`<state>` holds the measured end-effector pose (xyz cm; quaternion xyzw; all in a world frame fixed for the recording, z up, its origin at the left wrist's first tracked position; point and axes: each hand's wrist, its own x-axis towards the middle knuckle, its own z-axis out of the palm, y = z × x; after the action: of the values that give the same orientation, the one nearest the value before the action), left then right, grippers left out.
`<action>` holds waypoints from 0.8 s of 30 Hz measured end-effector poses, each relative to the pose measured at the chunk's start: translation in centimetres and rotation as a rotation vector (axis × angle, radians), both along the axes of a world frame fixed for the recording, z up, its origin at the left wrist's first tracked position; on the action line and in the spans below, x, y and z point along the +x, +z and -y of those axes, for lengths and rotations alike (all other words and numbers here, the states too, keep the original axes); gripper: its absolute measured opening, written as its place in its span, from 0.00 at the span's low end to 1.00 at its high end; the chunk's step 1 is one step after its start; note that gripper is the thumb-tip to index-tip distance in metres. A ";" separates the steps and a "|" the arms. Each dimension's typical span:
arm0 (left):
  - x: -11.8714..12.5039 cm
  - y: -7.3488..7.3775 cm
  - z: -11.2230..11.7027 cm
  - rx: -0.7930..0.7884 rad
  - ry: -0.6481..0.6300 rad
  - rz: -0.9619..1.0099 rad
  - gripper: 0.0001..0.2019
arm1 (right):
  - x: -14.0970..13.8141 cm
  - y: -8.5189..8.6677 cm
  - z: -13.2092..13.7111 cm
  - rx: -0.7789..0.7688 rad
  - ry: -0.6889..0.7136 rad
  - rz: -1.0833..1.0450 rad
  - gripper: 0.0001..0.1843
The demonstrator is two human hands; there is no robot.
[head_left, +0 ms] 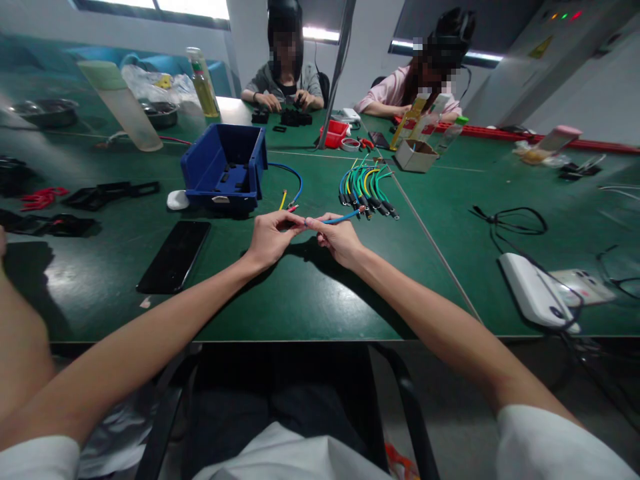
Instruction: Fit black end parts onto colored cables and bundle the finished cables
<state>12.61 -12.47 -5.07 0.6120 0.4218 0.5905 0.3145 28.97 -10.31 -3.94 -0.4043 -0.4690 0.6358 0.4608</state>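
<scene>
My left hand [273,237] and my right hand [337,237] meet over the green table [310,300], fingertips almost touching. My right hand is closed round a short blue wire [345,217] whose far end points right toward a bundle of green, yellow and blue wires [366,187]. My left hand pinches the near end of that blue wire, where something small and red shows. A loose blue wire [295,180] and a yellow wire [283,199] lie just beyond my hands.
A blue plastic bin [225,167] stands behind my left hand, a black phone [175,255] lies at the left, a white power strip [537,293] at the right. Two other people work at the far side. Bottles, a red tray and black parts are scattered about.
</scene>
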 end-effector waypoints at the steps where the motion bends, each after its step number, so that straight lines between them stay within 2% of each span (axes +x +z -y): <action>1: 0.0 0.0 0.1 0.034 0.011 -0.030 0.10 | 0.0 0.0 0.0 -0.013 0.010 -0.011 0.25; 3: -0.1 0.0 0.1 0.045 0.014 -0.058 0.10 | 0.0 0.0 -0.1 -0.014 0.027 -0.013 0.25; 9: -0.4 0.1 -0.5 -0.207 -0.107 0.084 0.17 | 0.2 -0.8 -0.6 0.073 0.014 0.047 0.21; 15: -0.5 0.5 -0.8 -0.297 -0.130 0.145 0.17 | 0.2 -0.5 -0.6 0.176 -0.020 0.131 0.23; 17: -0.5 0.6 -1.0 -0.331 -0.119 0.237 0.18 | 0.4 0.3 -0.8 0.224 -0.137 0.112 0.24; 20: -0.6 0.5 -1.3 -0.359 -0.114 0.355 0.18 | 1.3 2.2 -0.8 0.337 -0.384 0.117 0.26; 22: -0.7 0.4 -1.5 -0.370 -0.120 0.391 0.18 | 2.2 4.0 0.1 0.448 -0.511 0.150 0.26; 24: -0.8 0.3 -1.6 -0.370 -0.120 0.394 0.18 | 3.2 5.8 2.2 0.600 -0.619 0.187 0.26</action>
<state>11.80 -10.91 -4.79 0.4414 0.4160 0.5915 0.5313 32.18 -12.52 1.86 -0.4301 -0.5291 0.2641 0.6821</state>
